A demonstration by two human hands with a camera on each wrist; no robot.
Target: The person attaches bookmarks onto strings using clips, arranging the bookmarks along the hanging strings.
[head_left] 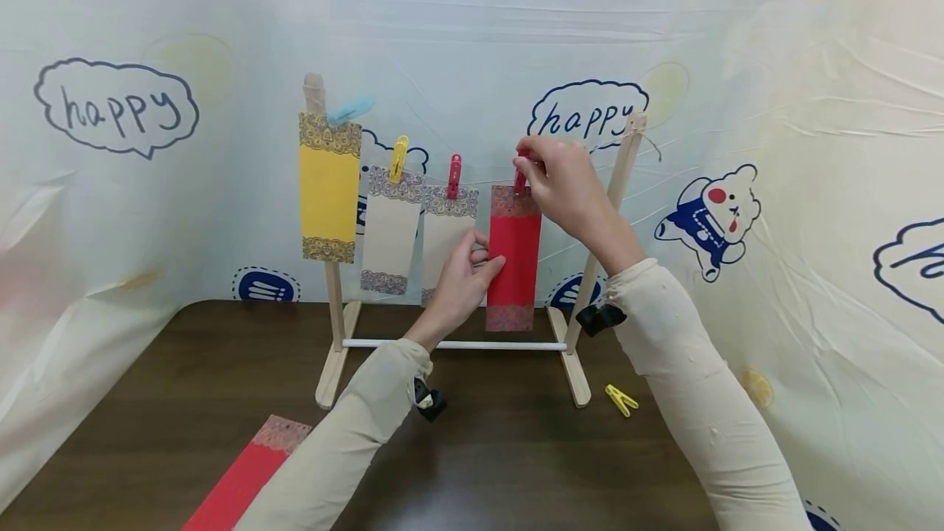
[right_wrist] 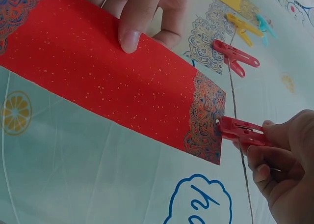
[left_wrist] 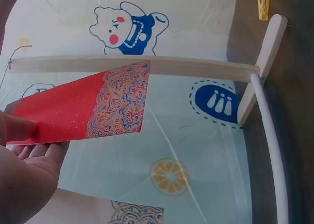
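Observation:
A red paper card with patterned bands at both ends hangs upright near the right post. My left hand pinches its left edge, thumb in front and fingers behind, as the left wrist view also shows. With thumb and fingers, my right hand grips a red clothespin at the card's top edge. The pin's tip meets the patterned band, beside a thin string. To the left hang two cream cards, one by a yellow clothespin, the other by a second red clothespin.
A yellow card hangs under a light blue clothespin by the left post. The wooden stand has a white crossbar. On the table lie another red card, partly behind my left sleeve, and a yellow clothespin.

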